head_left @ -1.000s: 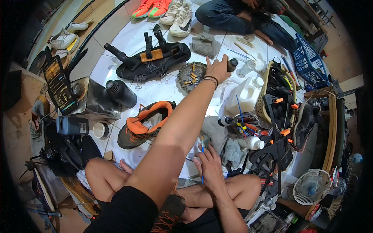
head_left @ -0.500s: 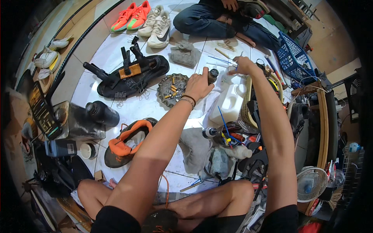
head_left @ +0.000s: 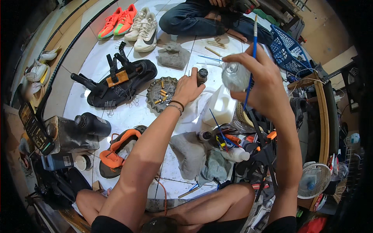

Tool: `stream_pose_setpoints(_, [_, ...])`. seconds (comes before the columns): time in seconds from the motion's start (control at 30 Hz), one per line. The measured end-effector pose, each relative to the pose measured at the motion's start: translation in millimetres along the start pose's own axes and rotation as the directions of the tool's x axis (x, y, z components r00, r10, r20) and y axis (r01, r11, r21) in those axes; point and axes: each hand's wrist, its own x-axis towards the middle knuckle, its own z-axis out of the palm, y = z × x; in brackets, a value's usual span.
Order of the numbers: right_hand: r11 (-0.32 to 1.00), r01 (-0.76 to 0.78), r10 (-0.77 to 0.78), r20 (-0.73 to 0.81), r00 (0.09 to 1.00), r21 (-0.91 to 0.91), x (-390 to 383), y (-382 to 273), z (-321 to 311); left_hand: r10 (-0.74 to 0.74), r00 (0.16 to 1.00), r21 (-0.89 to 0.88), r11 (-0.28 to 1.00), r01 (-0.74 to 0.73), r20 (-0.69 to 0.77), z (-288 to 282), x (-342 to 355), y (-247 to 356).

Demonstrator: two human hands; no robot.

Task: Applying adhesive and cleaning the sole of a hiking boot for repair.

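an orange shoe, ashtray, grey rag and blue basket sit about the tiled floor.

Counts, taken from the round grey ashtray: 2 orange-red sneakers + 2 white sneakers well above-left of it; 1 orange-and-brown shoe below-left; 2 black plastic bottles at left; 1 white plastic jug just right; 3 grey rags, e.g. above it; 1 blue plastic basket far right.

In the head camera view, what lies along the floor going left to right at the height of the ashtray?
Black shoe form with clamps → ashtray → left hand on a small dark bottle → white jug → right hand holding a clear container and blue-handled brush.
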Motion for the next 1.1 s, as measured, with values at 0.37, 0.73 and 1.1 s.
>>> stream_pose_setpoints(0.37, [0.994,0.074,-0.077,-0.036,0.996,-0.078,-5.1,-35.9,-35.8,0.013,1.000,0.024,1.000,-0.014,0.018,-1.7,3.6,-0.8])
stream_pose_setpoints(0.73, [0.797,-0.315,0.236,0.215,0.948,0.516,12.2,9.4,-73.0,-0.014,1.000,0.022,1.000,0.013,0.028,-0.6,5.4,-3.7])
stream_pose_setpoints(1.1, [0.771,-0.250,0.170,0.190,0.967,0.585,9.8,18.2,-68.3,-0.029,0.998,0.017,0.999,0.028,0.047,-0.2,4.1,0.1])
